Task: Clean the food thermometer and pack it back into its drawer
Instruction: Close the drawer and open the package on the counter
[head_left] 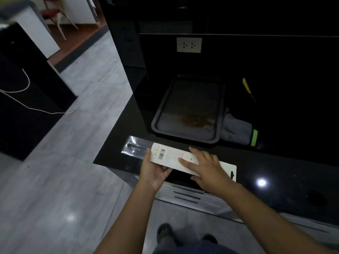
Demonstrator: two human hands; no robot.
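Thermometer package (176, 158) sits gripped at its near end by the left hand (156, 171), with the right hand (207, 167) flat and unclenched on top. Below both hands the drawer (192, 197) stands open. Packing looks nearly finished; beyond the hands lie a soiled tray (187, 110) and a cloth (236, 129).
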